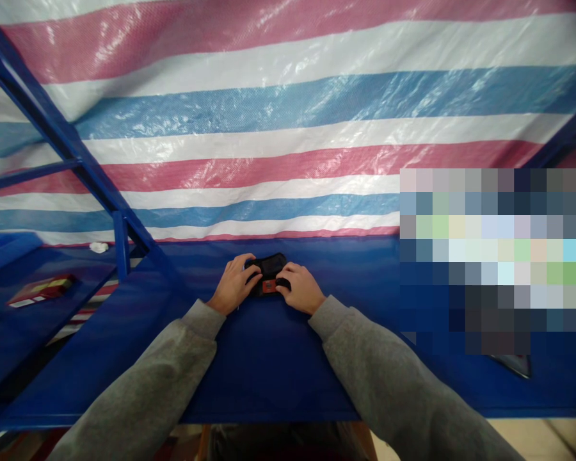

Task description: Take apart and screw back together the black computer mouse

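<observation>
A small black device with a red patch (267, 274) lies on the blue table top (264, 358), far out in front of me. My left hand (233, 282) grips its left side with curled fingers. My right hand (301, 287) grips its right side, thumb pressed on the front edge. Both arms are stretched forward in grey sleeves. What the device is exactly I cannot make out.
A striped red, white and blue tarp (288, 128) hangs right behind the table. A blue metal frame (77, 153) rises at the left, with a red box (41, 289) and a white scrap (98, 246) on a side shelf. A pixelated patch covers the right.
</observation>
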`<state>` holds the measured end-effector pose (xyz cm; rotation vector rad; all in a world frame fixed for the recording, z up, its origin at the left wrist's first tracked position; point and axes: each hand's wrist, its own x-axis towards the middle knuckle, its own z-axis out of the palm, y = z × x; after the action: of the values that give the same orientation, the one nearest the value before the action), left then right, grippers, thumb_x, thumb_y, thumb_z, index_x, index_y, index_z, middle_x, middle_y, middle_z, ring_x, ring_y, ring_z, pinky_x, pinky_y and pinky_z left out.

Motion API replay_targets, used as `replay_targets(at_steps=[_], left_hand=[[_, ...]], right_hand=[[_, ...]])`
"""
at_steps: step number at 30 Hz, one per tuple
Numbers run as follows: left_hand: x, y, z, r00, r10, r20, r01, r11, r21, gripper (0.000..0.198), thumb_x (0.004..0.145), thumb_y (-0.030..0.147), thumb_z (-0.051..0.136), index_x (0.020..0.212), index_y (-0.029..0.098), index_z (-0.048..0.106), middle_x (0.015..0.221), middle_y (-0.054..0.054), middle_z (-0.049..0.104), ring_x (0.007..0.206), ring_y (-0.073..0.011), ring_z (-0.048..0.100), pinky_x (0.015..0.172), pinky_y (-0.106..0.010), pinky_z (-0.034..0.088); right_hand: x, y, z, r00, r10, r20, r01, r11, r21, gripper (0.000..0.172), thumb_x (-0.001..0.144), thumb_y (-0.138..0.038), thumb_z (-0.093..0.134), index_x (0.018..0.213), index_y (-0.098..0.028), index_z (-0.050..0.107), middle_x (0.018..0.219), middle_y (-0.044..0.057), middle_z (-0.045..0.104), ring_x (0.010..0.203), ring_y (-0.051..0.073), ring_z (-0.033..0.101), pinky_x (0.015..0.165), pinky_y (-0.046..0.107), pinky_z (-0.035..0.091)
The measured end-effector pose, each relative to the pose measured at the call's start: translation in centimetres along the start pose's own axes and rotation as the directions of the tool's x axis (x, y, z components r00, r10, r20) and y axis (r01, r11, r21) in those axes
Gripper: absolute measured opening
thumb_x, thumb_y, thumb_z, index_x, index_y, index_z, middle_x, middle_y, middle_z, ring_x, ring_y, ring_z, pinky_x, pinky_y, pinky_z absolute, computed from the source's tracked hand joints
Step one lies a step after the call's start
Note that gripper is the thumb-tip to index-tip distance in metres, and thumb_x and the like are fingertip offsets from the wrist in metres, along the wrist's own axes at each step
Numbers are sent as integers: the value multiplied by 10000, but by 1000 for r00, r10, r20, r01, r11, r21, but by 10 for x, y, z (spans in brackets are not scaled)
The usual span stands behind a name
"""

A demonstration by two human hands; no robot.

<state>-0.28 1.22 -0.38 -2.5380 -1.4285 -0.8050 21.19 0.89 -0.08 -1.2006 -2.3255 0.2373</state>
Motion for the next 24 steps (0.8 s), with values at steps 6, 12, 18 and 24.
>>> replay_targets(at_steps=[6, 12, 18, 24], left_hand=[[1, -1, 0, 1000, -5, -23, 5, 1000, 6, 197, 912, 293, 456, 951, 212, 631, 1207, -92, 526, 1117, -240, 500, 904, -403, 423], [4, 3, -6, 987, -84, -135, 83, 996, -16, 208, 925, 290, 425, 986, 208, 606, 1205, -95, 518, 1116, -243, 502, 921, -415, 419], [4, 6, -8, 968, -144, -208, 104, 975, -194, 199, 935, 283, 400, 1006, 213, 572, 1195, -77, 511, 1118, -206, 508, 970, -376, 422], [3, 11, -11, 986, -66, -156, 17, 955, -295, 186, 945, 278, 384, 1000, 207, 547, 1186, -75, 511, 1119, -181, 508, 977, -340, 422]], right_hand=[[0, 0, 1, 1000, 1, 13, -1, 1000, 3, 186, 779, -213, 660, 962, -182, 655, 1009, 62, 601, 932, 201, 552, 826, 339, 396], [-1, -3, -2, 998, 10, -59, -9, 1000, 25, 159, 788, -256, 652, 928, -184, 637, 954, 58, 610, 904, 215, 546, 810, 360, 379], [0, -3, -8, 932, 93, -350, -27, 982, 188, 314, 860, -233, 521, 1170, -183, 517, 1148, 103, 556, 1064, 240, 514, 922, 386, 386], [1, -1, -6, 929, 20, -369, 59, 978, 200, 352, 893, -274, 511, 1235, -195, 490, 1218, 98, 540, 1157, 232, 479, 977, 371, 375]])
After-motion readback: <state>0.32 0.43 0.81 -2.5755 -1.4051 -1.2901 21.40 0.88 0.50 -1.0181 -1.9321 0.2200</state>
